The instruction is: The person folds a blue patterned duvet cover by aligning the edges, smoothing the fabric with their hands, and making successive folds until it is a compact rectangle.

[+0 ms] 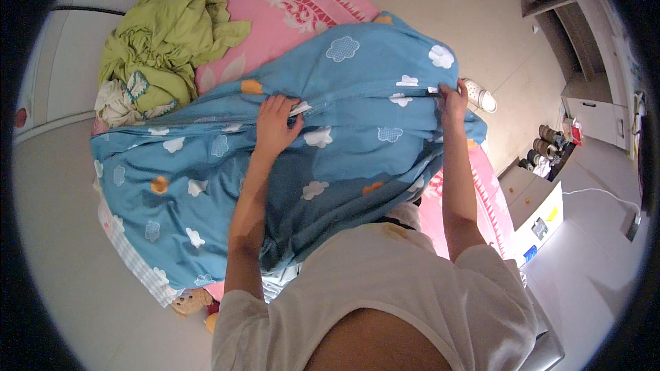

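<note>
A blue duvet cover [330, 178] printed with white and orange clouds lies spread and rumpled over the bed in front of me. A long seam or fold runs across its middle, between my hands. My left hand [277, 124] is closed on the fabric along this fold, left of centre, with its fingers bent over the cloth. Farther right, my right hand [452, 104] pinches the cover near its right edge, where the fabric drops off toward the floor. Whatever lies under or inside the cover is hidden.
Beneath the cover is a pink patterned bedsheet [254, 0]. Crumpled green cloth [168, 41] is heaped at the far left. A plush toy [192, 301] pokes out at the near left. White clogs [481, 96] stand on the floor at right, with several shoes [546, 144] beyond, by a cabinet [598, 120].
</note>
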### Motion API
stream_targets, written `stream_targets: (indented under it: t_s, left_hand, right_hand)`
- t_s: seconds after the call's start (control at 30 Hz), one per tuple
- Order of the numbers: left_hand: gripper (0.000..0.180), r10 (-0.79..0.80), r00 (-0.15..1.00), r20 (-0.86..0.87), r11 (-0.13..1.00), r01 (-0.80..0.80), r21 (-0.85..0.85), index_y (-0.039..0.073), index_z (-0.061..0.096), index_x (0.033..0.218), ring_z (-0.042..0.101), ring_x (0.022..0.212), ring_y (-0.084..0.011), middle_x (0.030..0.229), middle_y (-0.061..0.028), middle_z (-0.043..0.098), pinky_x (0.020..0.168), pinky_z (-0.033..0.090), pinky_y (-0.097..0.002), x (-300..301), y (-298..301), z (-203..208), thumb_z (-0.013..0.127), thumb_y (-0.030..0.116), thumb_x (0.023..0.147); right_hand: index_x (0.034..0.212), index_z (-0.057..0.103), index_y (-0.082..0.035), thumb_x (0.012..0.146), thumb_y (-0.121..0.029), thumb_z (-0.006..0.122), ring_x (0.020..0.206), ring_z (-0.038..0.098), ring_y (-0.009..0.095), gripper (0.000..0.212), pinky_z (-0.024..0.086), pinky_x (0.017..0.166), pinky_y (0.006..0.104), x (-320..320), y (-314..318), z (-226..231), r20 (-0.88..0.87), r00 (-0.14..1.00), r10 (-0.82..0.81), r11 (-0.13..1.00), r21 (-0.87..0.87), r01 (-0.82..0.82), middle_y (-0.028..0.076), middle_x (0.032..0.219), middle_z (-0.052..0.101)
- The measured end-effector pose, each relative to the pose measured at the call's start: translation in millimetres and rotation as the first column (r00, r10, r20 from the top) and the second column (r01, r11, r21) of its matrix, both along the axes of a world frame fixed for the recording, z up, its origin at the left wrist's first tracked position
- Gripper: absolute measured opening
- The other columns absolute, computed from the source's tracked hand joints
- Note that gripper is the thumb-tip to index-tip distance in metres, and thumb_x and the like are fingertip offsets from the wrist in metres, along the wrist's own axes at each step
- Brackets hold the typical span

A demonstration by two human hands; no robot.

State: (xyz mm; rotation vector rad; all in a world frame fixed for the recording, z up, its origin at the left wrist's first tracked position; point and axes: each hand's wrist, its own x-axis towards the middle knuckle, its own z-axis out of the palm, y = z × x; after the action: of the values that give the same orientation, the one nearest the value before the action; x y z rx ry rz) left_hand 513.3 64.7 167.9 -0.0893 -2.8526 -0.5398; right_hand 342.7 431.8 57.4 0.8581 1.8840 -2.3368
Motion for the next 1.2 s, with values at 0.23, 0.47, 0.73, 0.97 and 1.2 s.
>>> stream_targets:
  t_s: [0.23, 0.47, 0.73, 0.97, 1.2]
  left_hand:
    - [0.055, -0.07, 0.997, 0.028, 0.998, 0.071, -0.004, 0.008, 0.05, 0.12, 0.046, 0.107, -0.0339, 0.115, -0.0134, 0.05, 0.094, 0.035, -0.0438, -6.1, 27.7, 1.8, 0.063, 0.009, 0.066]
    - [0.05, -0.043, 0.998, 0.056, 0.999, 0.042, 0.017, 0.009, 0.052, 0.115, 0.047, 0.103, -0.0302, 0.111, -0.0107, 0.051, 0.092, 0.036, -0.0424, -19.3, 33.4, -3.4, 0.061, 0.005, 0.065]
    - [0.05, 0.001, 1.0, -0.013, 0.999, 0.0, 0.039, 0.007, 0.054, 0.113, 0.049, 0.1, -0.0331, 0.108, -0.0127, 0.053, 0.089, 0.038, -0.0428, -14.6, 36.4, -9.8, 0.062, 0.005, 0.064]
    - [0.051, 0.016, 1.0, -0.011, 0.996, -0.015, 0.089, 0.008, 0.053, 0.116, 0.048, 0.102, -0.0334, 0.11, -0.0134, 0.052, 0.09, 0.037, -0.0434, -11.8, 37.7, -12.3, 0.061, 0.004, 0.065]
    - [0.052, 0.028, 0.999, -0.04, 0.994, -0.023, 0.109, 0.008, 0.053, 0.116, 0.047, 0.102, -0.0323, 0.11, -0.0118, 0.052, 0.091, 0.036, -0.0435, -7.7, 39.0, -12.4, 0.061, 0.005, 0.065]
  right_hand:
    - [0.104, 0.056, 0.0, 0.083, -0.001, 0.055, 0.088, 0.055, 0.016, 0.021, 0.043, 0.08, 0.0249, 43.8, -48.6, 115.7, -0.411, 0.874, 0.26, 0.958, 0.221, -0.181, 0.007, 0.098, 0.059]
    - [0.095, 0.063, -0.003, 0.087, -0.013, 0.049, 0.087, 0.058, 0.02, 0.019, 0.045, 0.079, 0.0314, 113.2, -107.6, 345.5, -0.846, -0.269, 0.461, 0.135, 0.366, -0.921, 0.011, 0.094, 0.062]
    - [0.094, 0.061, -0.003, 0.087, -0.013, 0.048, 0.085, 0.058, 0.02, 0.018, 0.045, 0.076, 0.0305, 133.6, -140.2, 351.7, -0.883, -0.295, 0.364, 0.105, 0.354, -0.93, 0.011, 0.094, 0.062]
    - [0.094, 0.06, -0.003, 0.087, -0.012, 0.047, 0.084, 0.057, 0.02, 0.016, 0.044, 0.074, 0.0296, 123.2, -134.4, 350.2, -0.892, -0.27, 0.363, 0.205, 0.359, -0.911, 0.011, 0.094, 0.061]
    - [0.093, 0.058, -0.003, 0.088, -0.012, 0.047, 0.082, 0.056, 0.019, 0.015, 0.044, 0.071, 0.0287, 119.3, -118.4, 350.4, -0.897, -0.234, 0.376, 0.345, 0.37, -0.862, 0.012, 0.094, 0.06]
